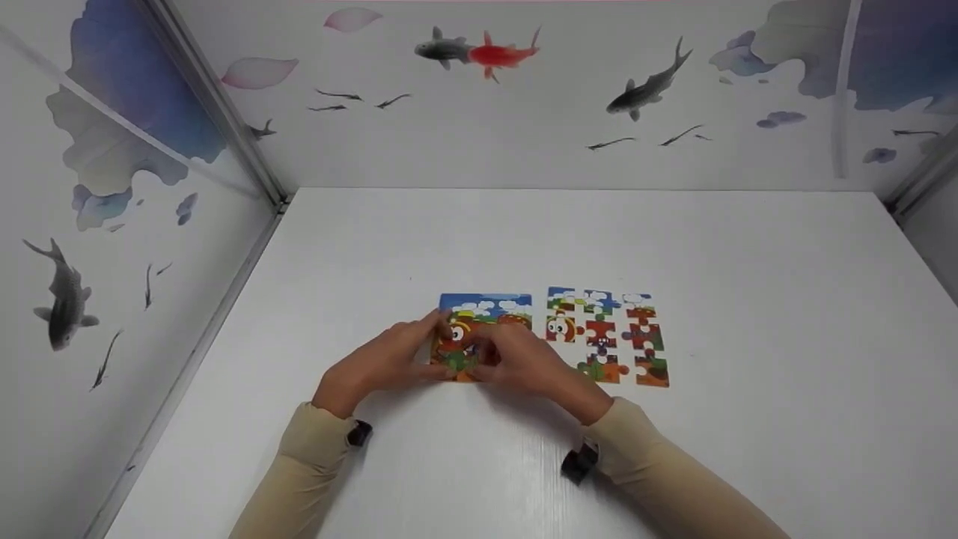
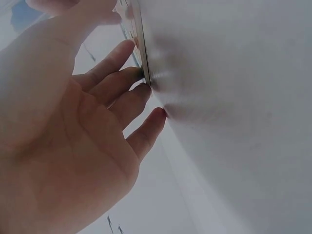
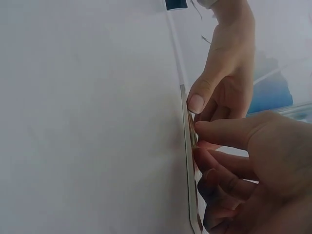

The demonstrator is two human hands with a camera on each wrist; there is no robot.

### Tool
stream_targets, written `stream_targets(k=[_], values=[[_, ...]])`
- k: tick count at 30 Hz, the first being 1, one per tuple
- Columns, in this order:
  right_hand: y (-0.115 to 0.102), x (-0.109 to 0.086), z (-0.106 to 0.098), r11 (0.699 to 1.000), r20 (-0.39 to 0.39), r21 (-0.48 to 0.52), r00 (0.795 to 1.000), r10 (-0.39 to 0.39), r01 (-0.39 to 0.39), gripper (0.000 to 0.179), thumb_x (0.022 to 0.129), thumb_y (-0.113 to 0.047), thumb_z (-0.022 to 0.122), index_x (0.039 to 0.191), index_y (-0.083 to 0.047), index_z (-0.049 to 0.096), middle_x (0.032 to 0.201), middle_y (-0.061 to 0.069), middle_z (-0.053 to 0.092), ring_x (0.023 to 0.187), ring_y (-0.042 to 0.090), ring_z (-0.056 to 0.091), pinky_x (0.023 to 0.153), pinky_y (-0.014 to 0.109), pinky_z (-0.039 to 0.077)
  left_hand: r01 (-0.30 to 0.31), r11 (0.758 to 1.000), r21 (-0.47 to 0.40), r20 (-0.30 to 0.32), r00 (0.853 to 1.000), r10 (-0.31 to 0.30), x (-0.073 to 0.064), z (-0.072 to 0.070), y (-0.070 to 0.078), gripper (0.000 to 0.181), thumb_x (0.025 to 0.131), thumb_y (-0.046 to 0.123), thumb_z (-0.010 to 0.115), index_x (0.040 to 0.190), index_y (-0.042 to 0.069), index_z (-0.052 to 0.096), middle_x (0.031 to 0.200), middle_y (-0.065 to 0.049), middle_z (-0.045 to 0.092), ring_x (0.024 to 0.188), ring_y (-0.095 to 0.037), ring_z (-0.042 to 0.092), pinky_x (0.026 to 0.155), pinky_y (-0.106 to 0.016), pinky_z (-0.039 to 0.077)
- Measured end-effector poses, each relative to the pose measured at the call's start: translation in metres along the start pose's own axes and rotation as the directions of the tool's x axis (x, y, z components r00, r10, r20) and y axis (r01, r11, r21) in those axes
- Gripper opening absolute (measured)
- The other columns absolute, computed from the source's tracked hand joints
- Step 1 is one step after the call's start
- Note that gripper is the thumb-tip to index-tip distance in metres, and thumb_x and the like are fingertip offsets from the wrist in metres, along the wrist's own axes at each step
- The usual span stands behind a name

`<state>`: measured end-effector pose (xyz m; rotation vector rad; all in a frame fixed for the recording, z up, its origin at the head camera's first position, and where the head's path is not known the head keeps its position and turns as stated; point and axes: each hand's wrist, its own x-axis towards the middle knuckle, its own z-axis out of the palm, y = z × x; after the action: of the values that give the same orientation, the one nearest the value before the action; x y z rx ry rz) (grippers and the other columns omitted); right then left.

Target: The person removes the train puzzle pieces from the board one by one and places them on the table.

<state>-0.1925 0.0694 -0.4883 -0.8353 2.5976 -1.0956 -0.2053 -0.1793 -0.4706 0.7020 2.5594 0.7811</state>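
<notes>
A colourful cartoon jigsaw puzzle board (image 1: 485,301) lies flat in front of me, partly covered by both hands. My left hand (image 1: 385,361) rests at its left side. The left thumb touches the board near the front, and the spread fingers reach along its edge in the left wrist view. Over the lower middle of the board, my right hand (image 1: 522,359) pinches a small puzzle piece (image 3: 193,132) between thumb and index finger, close to the surface. Most of that piece is hidden by the fingers. Several loose puzzle pieces (image 1: 601,332) lie right of the board.
All this sits on a white table (image 1: 718,299). Walls (image 1: 554,105) printed with fish and leaves stand behind and at the left. Black straps (image 1: 579,463) show at both wrists. The loose pieces lie in spaced rows, close beside the right hand.
</notes>
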Motion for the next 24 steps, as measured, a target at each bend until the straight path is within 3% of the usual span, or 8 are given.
stream_targets(k=[8, 24], values=[[-0.0006, 0.0042, 0.0030, 0.999, -0.022, 0.028, 1.000, 0.022, -0.021, 0.029, 0.096, -0.009, 0.082, 0.124, -0.012, 0.081, 0.094, 0.001, 0.078, 0.076, 0.009, 0.063, 0.069, 0.027, 0.055, -0.004, 1.000, 0.019, -0.013, 1.000, 0.004, -0.0020, -0.0005, 0.0013, 0.089, 0.098, 0.033, 0.083, 0.168, 0.012, 0.034, 0.150, -0.012, 0.064, 0.141, -0.027, 0.060, 0.123, -0.051, 0.047], [-0.0004, 0.0043, 0.0033, 0.993, -0.029, 0.104, 0.997, 0.067, -0.063, 0.030, 0.094, -0.006, 0.081, 0.124, -0.009, 0.079, 0.092, 0.000, 0.075, 0.079, 0.011, 0.065, 0.070, 0.026, 0.056, 0.004, 1.000, -0.024, 0.010, 1.000, -0.004, -0.0003, -0.0012, 0.0008, 0.091, 0.095, 0.037, 0.086, 0.167, 0.012, 0.035, 0.148, -0.009, 0.063, 0.142, -0.025, 0.056, 0.126, -0.050, 0.044]])
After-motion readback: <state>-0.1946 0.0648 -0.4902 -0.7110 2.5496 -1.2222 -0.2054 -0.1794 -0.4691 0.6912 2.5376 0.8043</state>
